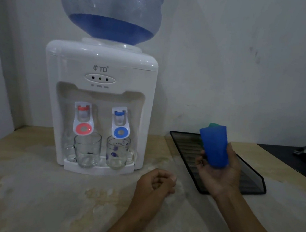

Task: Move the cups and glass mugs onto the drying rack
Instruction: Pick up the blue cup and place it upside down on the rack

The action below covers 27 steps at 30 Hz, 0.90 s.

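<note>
My right hand (217,173) grips a blue plastic cup (214,145), held upright above the black drying rack (186,146); a green edge shows at the cup's rim, perhaps a second cup nested inside. My left hand (158,181) rests on the counter as a closed fist, holding nothing. Two glass mugs stand on the dispenser's drip tray: a plain one (87,149) under the red tap and one with purple flowers (118,152) under the blue tap.
A white water dispenser (100,70) with a blue bottle (111,10) stands against the wall at the left. The beige counter (40,189) spreads in front. A dark stove surface (292,161) with a metal object lies at the far right.
</note>
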{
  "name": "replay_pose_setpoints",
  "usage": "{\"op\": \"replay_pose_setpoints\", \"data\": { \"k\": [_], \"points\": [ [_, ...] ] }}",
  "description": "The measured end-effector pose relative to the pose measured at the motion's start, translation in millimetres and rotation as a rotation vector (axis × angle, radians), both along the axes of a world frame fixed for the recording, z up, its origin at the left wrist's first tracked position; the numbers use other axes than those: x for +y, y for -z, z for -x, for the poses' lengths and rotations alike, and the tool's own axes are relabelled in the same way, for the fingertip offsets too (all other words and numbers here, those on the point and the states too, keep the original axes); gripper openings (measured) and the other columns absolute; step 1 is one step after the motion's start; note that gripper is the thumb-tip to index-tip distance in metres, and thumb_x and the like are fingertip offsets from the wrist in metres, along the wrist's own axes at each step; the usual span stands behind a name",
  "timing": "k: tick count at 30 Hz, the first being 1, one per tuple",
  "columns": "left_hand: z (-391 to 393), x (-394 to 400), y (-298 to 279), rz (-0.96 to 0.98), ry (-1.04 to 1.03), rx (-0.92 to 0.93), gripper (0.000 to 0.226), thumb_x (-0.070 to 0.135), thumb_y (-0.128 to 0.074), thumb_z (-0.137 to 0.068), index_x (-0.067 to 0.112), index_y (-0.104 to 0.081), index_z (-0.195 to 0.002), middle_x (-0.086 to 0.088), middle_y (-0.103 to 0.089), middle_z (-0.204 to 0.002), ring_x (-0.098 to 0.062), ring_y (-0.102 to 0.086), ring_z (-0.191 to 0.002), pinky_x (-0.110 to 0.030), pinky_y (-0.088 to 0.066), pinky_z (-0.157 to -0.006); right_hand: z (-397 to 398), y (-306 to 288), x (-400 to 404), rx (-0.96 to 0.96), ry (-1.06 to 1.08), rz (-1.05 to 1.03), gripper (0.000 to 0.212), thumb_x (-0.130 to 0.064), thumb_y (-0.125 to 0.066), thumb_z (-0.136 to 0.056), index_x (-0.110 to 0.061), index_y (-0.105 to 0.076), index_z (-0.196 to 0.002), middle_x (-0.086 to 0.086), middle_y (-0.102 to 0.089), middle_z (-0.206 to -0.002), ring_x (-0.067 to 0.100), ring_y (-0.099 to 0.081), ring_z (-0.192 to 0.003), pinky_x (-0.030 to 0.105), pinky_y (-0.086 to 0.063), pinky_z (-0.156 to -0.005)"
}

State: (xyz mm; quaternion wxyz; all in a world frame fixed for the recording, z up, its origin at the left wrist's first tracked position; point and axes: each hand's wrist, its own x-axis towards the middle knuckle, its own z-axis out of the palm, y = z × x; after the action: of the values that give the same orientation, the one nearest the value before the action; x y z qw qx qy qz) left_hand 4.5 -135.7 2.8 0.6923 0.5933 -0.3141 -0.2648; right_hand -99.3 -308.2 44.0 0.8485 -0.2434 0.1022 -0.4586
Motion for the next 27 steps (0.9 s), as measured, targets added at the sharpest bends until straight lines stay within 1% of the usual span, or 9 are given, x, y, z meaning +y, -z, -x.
{"op": "replay_pose_setpoints", "data": {
  "k": [4,7,9,14,17,19,21,24,27],
  "points": [
    [-1,0,1,-0.003,-0.024,-0.018,0.011,0.024,-0.074,-0.094,0.014,-0.078,-0.096,-0.009,-0.081,-0.091,-0.021,-0.078,-0.082,-0.023,-0.059,-0.070,-5,2,4,0.039,-0.035,0.043,0.051,-0.043,-0.072,-0.089,-0.013,-0.061,-0.128,0.011,-0.063,-0.094,0.022,-0.061,-0.078,0.035,-0.050,-0.076],
    [-1,-1,1,-0.019,-0.033,-0.028,0.010,0.025,-0.075,-0.094,0.016,-0.078,-0.096,-0.007,-0.081,-0.089,-0.020,-0.078,-0.082,-0.025,-0.061,-0.074,-8,5,7,0.058,-0.068,0.081,0.052,-0.043,-0.071,-0.089,-0.014,-0.061,-0.131,0.011,-0.064,-0.098,0.023,-0.062,-0.080,0.036,-0.051,-0.078],
    [0,-2,1,-0.030,-0.034,-0.038,0.010,0.026,-0.075,-0.094,0.017,-0.078,-0.096,-0.006,-0.081,-0.088,-0.017,-0.078,-0.081,-0.024,-0.061,-0.074,-8,5,9,0.053,-0.074,0.090,0.053,-0.042,-0.072,-0.088,-0.014,-0.062,-0.131,0.011,-0.063,-0.100,0.023,-0.062,-0.080,0.037,-0.052,-0.079],
    [1,-1,2,-0.017,-0.037,-0.063,0.010,0.026,-0.075,-0.093,0.017,-0.078,-0.095,-0.006,-0.081,-0.088,-0.014,-0.077,-0.079,-0.023,-0.061,-0.073,-9,6,7,0.072,-0.056,0.102,0.059,-0.042,-0.073,-0.087,-0.013,-0.060,-0.138,0.012,-0.063,-0.100,0.023,-0.063,-0.080,0.037,-0.053,-0.077],
    [0,-1,2,0.006,-0.042,-0.062,0.009,0.024,-0.075,-0.093,0.016,-0.078,-0.095,-0.007,-0.080,-0.088,-0.016,-0.077,-0.080,-0.025,-0.061,-0.075,-9,5,7,0.081,-0.052,0.107,0.057,-0.042,-0.073,-0.087,-0.013,-0.062,-0.135,0.011,-0.064,-0.100,0.022,-0.063,-0.079,0.038,-0.053,-0.077],
    [-1,-1,4,0.014,-0.051,-0.096,0.007,0.024,-0.075,-0.093,0.018,-0.078,-0.094,-0.005,-0.080,-0.088,-0.019,-0.078,-0.083,-0.030,-0.063,-0.078,-10,5,8,0.078,-0.053,0.103,0.058,-0.041,-0.074,-0.085,-0.013,-0.062,-0.135,0.012,-0.064,-0.101,0.023,-0.062,-0.079,0.038,-0.052,-0.079],
    [-3,-1,5,0.012,-0.065,-0.152,0.004,0.025,-0.076,-0.093,0.022,-0.079,-0.093,-0.001,-0.080,-0.087,-0.018,-0.077,-0.085,-0.033,-0.063,-0.082,-11,4,11,0.084,-0.058,0.103,0.052,-0.040,-0.075,-0.084,-0.012,-0.066,-0.127,0.012,-0.066,-0.096,0.023,-0.063,-0.077,0.038,-0.051,-0.078],
    [-5,-5,4,0.008,-0.105,-0.250,0.003,0.025,-0.077,-0.092,0.026,-0.078,-0.094,0.005,-0.079,-0.089,-0.010,-0.075,-0.087,-0.026,-0.062,-0.082,-10,1,14,0.077,-0.056,0.109,0.039,-0.038,-0.074,-0.084,-0.012,-0.071,-0.113,0.012,-0.069,-0.087,0.023,-0.063,-0.074,0.038,-0.050,-0.075],
    [-8,-13,2,0.006,-0.159,-0.283,0.007,0.025,-0.076,-0.092,0.029,-0.076,-0.099,0.007,-0.077,-0.093,-0.004,-0.072,-0.088,-0.018,-0.059,-0.080,-10,0,15,0.082,-0.054,0.111,0.037,-0.037,-0.072,-0.086,-0.011,-0.072,-0.111,0.011,-0.070,-0.084,0.023,-0.063,-0.072,0.038,-0.050,-0.073]
  ]
}}
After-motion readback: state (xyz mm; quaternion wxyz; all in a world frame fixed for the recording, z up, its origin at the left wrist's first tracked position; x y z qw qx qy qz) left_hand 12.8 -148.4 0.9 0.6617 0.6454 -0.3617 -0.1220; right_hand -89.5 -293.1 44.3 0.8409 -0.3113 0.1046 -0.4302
